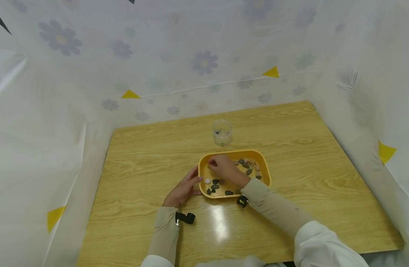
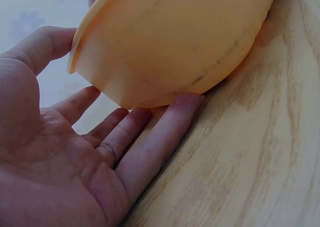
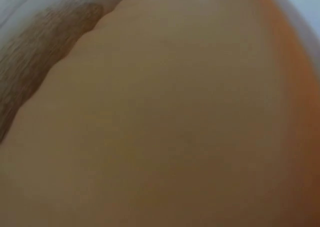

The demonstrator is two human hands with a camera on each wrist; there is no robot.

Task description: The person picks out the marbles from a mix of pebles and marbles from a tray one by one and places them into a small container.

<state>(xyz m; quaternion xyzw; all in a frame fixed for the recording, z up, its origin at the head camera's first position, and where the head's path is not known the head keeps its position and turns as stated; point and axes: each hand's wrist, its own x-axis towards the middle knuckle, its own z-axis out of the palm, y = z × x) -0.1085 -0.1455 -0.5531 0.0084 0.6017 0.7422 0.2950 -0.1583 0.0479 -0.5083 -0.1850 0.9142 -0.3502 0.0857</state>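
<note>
Your white sleeves [image 1: 326, 246] give way to beige forearm covers [image 1: 278, 209], with black at each wrist.
Your left hand [image 1: 182, 190] and right hand [image 1: 222, 167] are bare; the beige fabric wrinkles near your wrists, and your right cover bears a small dark mark [image 1: 296, 210]. Your left black wrist piece [image 1: 185, 218] shows a silvery bit [image 1: 177, 222], your right black wrist piece [image 1: 242, 200] a yellow-green marking [image 1: 241, 202].

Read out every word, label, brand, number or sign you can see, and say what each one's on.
No readable text anywhere.
Right sleeve: one small dark mark, too small to read.
Black fitting at the right wrist: a yellow-green mark, too small to tell whether it's lettering.
Yellow tray: dark smudges, no visible lettering.
</note>
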